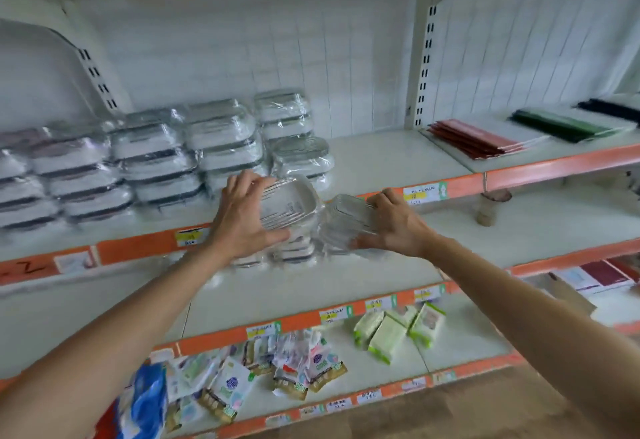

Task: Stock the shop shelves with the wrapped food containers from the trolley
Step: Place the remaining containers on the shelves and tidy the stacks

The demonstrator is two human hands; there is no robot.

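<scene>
Left hand (242, 216) gripping wrapped container (289, 204), right hand (394, 222) gripping second pack (346, 222), stacks (156, 161) on shelf (381, 158) behind

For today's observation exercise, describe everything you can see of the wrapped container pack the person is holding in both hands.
The wrapped container pack is a bundle of pale, rounded-rectangular food containers stacked under clear, glossy film that crinkles and bunches toward its right end. The top container is tilted, its ribbed face turned toward the camera. The left hand grips its left side, the right hand holds the right end. It is held in front of the orange shelf edge, just right of the stacked packs on the shelf.
</scene>
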